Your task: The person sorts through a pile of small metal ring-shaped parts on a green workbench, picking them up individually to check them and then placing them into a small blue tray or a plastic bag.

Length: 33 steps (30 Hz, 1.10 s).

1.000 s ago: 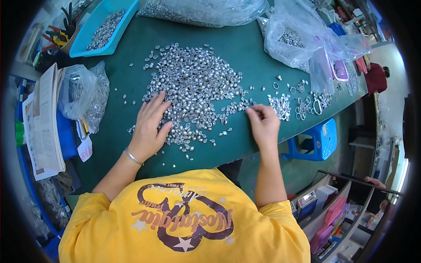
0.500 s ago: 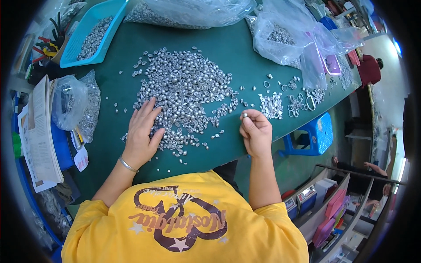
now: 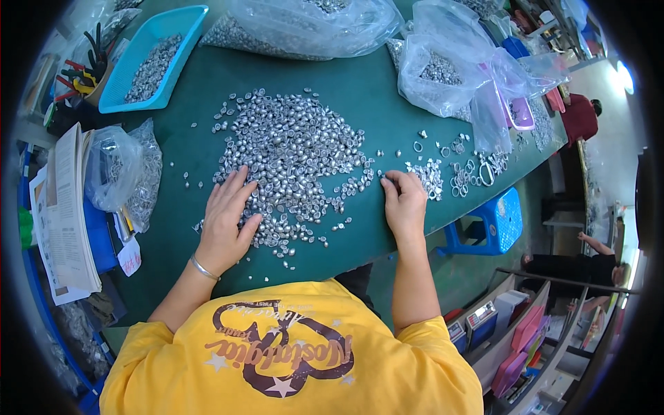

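Observation:
A broad heap of small silver-grey, cup-like metal pieces (image 3: 290, 145) is spread over the green tabletop (image 3: 346, 249). My left hand (image 3: 227, 225) rests open at the near left edge of the heap, fingers spread and touching some pieces. To the right of the heap, my right hand (image 3: 407, 204) has thumb and forefinger pinched together low over the table, beside a few loose pieces. What sits between those fingertips, if anything, is too small to make out. Just beyond this hand lies a small pile of bright silver pieces (image 3: 430, 178).
Silver rings (image 3: 460, 181) lie farther right. Clear plastic bags of metal parts (image 3: 311, 31) line the far side, beside a turquoise basket (image 3: 116, 104). At the left are another bag (image 3: 111, 166) and papers (image 3: 62, 214). A blue stool (image 3: 503, 221) stands off the right edge.
My right hand has turned from palm-up, showing a small metal piece at the fingertips, to fingers pointing down at the table. My left hand stays by the heap. The view has shifted slightly.

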Tool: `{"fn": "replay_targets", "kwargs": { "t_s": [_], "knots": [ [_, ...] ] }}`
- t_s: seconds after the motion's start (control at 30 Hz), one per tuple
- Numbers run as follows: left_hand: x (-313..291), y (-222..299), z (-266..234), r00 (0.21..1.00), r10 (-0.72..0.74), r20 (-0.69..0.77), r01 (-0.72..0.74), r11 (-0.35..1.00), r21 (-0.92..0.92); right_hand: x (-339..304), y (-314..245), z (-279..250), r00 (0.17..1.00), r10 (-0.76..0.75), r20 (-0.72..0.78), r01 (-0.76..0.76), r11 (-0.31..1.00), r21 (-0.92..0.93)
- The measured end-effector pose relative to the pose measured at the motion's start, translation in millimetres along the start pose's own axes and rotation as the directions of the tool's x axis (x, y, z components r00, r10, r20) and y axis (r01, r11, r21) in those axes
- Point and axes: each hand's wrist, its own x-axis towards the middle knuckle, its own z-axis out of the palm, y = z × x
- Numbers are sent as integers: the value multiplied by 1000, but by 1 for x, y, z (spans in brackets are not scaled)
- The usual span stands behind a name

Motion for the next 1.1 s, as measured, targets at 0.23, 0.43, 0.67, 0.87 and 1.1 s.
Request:
{"fn": "replay_targets", "kwargs": {
  "t_s": [0.23, 0.43, 0.67, 0.87, 1.1],
  "knots": [
    [0, 1, 1, 1000, -9, 4, 9, 1000, 13, -11, 4, -14, 875, 163, 456, -478, 141, 867],
    [-1, 1, 0, 1000, -3, -6, 3, 1000, 6, 2, 7, -31, 807, 201, 555, -496, -278, 823],
    [-1, 1, 0, 1000, 0, -15, 0, 1000, 5, 52, 0, -15, 984, 162, 79, -127, 935, -331],
    [0, 1, 0, 1000, 6, -19, -6, 1000, 7, 47, 6, -12, 989, 124, 81, -114, 986, -119],
    [-1, 0, 0, 1000, 12, -28, -12, 1000, 6, 53, 2, -2, 993, -77, 91, 98, 961, -259]
  ]
}}
